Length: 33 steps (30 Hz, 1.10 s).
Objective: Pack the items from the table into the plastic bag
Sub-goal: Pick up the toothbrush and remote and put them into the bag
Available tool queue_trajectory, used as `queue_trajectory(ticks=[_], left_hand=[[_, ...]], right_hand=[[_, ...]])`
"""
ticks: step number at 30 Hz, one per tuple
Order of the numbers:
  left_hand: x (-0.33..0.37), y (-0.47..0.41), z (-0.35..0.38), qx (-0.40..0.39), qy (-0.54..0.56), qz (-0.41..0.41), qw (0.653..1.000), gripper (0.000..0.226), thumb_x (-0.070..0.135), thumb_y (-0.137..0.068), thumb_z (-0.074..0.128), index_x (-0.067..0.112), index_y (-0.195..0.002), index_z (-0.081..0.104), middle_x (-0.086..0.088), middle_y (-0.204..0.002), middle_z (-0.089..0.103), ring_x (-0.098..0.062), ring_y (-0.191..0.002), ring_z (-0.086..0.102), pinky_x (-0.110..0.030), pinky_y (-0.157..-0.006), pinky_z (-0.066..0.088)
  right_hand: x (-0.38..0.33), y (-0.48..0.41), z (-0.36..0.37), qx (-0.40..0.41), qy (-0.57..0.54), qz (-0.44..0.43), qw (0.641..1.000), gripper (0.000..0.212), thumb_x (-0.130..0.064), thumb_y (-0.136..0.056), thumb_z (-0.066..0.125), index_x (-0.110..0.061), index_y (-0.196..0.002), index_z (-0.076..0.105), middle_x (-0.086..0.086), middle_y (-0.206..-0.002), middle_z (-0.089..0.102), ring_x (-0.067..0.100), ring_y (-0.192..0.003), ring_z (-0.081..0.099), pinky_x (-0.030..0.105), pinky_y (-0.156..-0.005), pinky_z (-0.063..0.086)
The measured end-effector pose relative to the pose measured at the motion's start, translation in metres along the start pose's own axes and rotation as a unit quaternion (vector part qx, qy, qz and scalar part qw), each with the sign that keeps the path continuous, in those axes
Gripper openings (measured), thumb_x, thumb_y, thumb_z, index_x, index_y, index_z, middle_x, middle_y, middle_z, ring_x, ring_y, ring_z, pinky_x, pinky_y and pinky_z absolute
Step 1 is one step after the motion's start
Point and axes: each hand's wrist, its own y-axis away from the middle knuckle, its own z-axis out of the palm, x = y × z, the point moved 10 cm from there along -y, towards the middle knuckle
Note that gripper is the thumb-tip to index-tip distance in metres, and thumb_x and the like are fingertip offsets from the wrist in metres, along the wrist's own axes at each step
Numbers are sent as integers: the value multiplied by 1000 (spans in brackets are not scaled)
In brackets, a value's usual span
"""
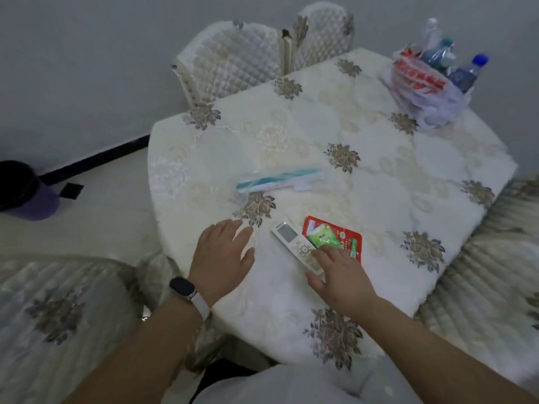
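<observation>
White plastic remote control (291, 239) with a small grey screen lies slantwise at the lower centre of the frame, near the table's front edge. Its lower end is covered by the right hand (341, 275), whose fingers lie nearly straight across the buttons, thumb spread to the left; they rest on it without curling round it. Touching the remote's right side is a flat red foil packet with a green panel (345, 239), its near corner under the same fingertips. Left of the remote, the left hand (221, 255) lies palm down on the cloth, fingers spread and holding nothing, a dark-faced watch on a pale strap (186, 288) at the wrist. Further up, at mid-frame, a teal toothbrush in a clear wrapper (277, 179) lies alone. At the upper right corner a translucent plastic bag with red print (431, 106) stands open, clear bottles with blue caps (466, 72) inside. A cream tablecloth with brown flowers (393, 170) covers the table; two quilted chairs (230, 59) stand behind it.
</observation>
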Motion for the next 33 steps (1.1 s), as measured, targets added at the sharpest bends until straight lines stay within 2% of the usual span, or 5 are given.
queue_trajectory(ticks=[9, 17, 21, 24, 33], left_hand=[[-21, -111, 41, -52, 46, 76, 995, 48, 34, -86, 53, 11, -127, 58, -16, -128, 59, -34, -115, 56, -44, -96, 46], [-42, -161, 115, -174, 21, -8, 985, 67, 34, -87, 61, 6, -144, 40, -18, -141, 48, -37, -122, 49, -47, -99, 43], [-54, -170, 131, -192, 4, -26, 981, 69, 41, -90, 60, 6, -145, 37, -17, -133, 53, -36, -114, 53, -46, -92, 46], [-58, -174, 134, -180, -16, -24, 983, 57, 38, -89, 61, 7, -136, 48, -17, -120, 60, -37, -103, 56, -45, -84, 47], [-60, -148, 125, -187, 51, -113, 975, 29, 38, -86, 62, 16, -104, 64, 0, -85, 57, -20, -75, 53, -29, -61, 39]], right_hand=[[15, -26, 32, -39, -60, 129, 989, 51, -45, -92, 50, -16, -134, 50, 2, -129, 54, 21, -111, 50, 34, -90, 44], [19, -49, 37, -7, -84, 124, 989, 52, -49, -88, 56, -13, -126, 56, 5, -117, 58, 25, -106, 54, 36, -86, 45], [20, -62, 45, -32, -101, 132, 986, 56, -54, -89, 54, -19, -132, 48, 2, -125, 52, 21, -115, 47, 34, -90, 43], [22, -64, 50, -41, -134, 140, 980, 58, -53, -88, 58, -19, -133, 45, 1, -125, 49, 19, -115, 46, 31, -92, 44], [23, -63, 56, -54, -164, 120, 978, 55, -47, -83, 67, -22, -126, 43, -3, -117, 51, 14, -105, 52, 22, -78, 43]])
